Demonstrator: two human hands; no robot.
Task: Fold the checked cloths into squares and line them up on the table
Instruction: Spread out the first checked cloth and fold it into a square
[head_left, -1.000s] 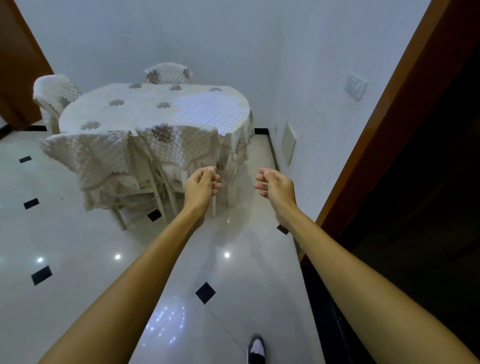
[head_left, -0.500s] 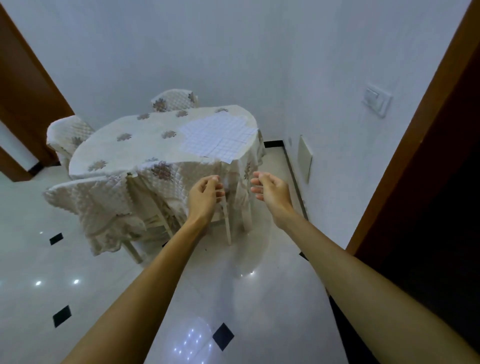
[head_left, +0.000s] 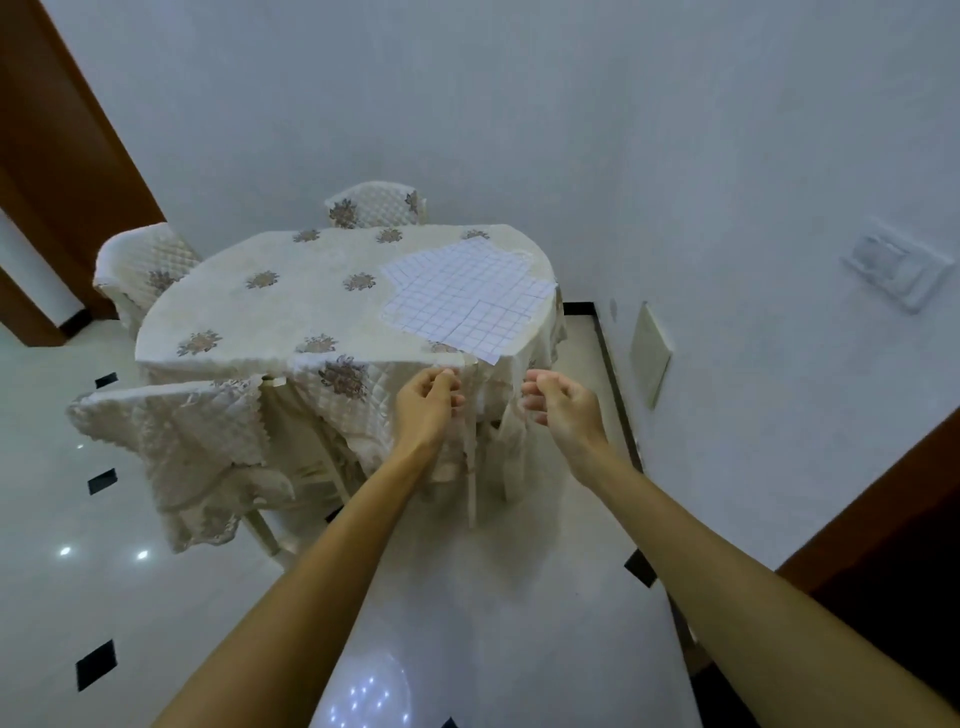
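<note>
White checked cloths (head_left: 462, 293) lie spread and overlapping on the right part of the table (head_left: 249, 317), which wears a cream quilted cover with brown flowers. One cloth corner hangs over the near edge. My left hand (head_left: 428, 405) is held out below that edge, fingers curled loosely, holding nothing. My right hand (head_left: 563, 408) is level with it to the right, fingers half bent and apart, also with nothing in it. Both hands are short of the cloths and do not touch them.
Covered chairs stand at the near left (head_left: 171, 436), far left (head_left: 143, 260) and behind the table (head_left: 376, 205). A white wall (head_left: 727, 260) runs close along the right with a switch plate (head_left: 898, 265). The floor (head_left: 493, 597) is glossy white tile. A brown door frame (head_left: 872, 530) is at the right.
I have come closer to the table, which now looks larger and sits lower in view. Both hands stay stretched out and have drawn near the table's near edge.
</note>
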